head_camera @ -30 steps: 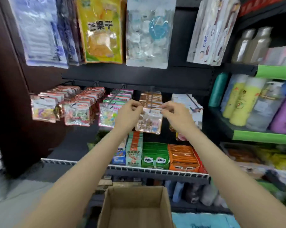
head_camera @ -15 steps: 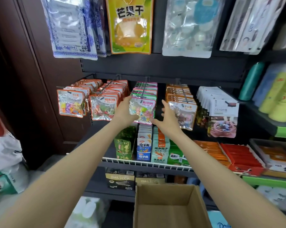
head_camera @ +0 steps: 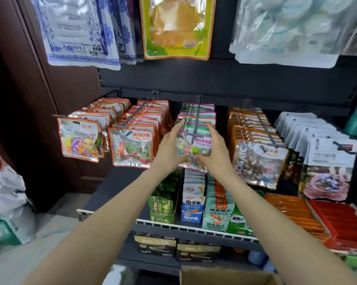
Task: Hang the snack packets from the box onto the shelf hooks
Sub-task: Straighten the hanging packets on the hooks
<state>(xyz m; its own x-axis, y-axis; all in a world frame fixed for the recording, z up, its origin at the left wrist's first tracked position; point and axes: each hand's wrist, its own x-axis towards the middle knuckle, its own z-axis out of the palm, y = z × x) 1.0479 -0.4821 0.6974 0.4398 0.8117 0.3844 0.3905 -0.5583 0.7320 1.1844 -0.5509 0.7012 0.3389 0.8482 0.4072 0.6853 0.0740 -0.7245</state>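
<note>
A store shelf seen from above, with two bare arms reaching forward to its row of hooks. Far left, a white plastic bag [head_camera: 5, 194] sits on the floor. On the shelf hooks, from the left, hang two rows of orange-edged candy packets [head_camera: 80, 140]. Next comes the left hand [head_camera: 169, 149], its fingers straight and lying against the left edge of a green-and-pink snack packet [head_camera: 194, 145] at the front of the middle hook [head_camera: 196, 124]. The right hand [head_camera: 214, 151] cups the packet's right side and lower corner, fingers loosely curved around it. The packet hangs on the hook between both hands. Further right hang brown-topped packets [head_camera: 259, 159], then white-carded packets [head_camera: 329, 153]. Below, a wire-fronted shelf [head_camera: 194, 228] carries upright cartons. At the bottom edge sits the open cardboard box [head_camera: 225, 276]; its inside is mostly out of view.

The packet looks light, thin and crinkly, with slick film and loose sweets inside that would shift. It is probably best held by its stiffer top header near the hang hole, or lightly by both side edges, without squeezing the contents.
</note>
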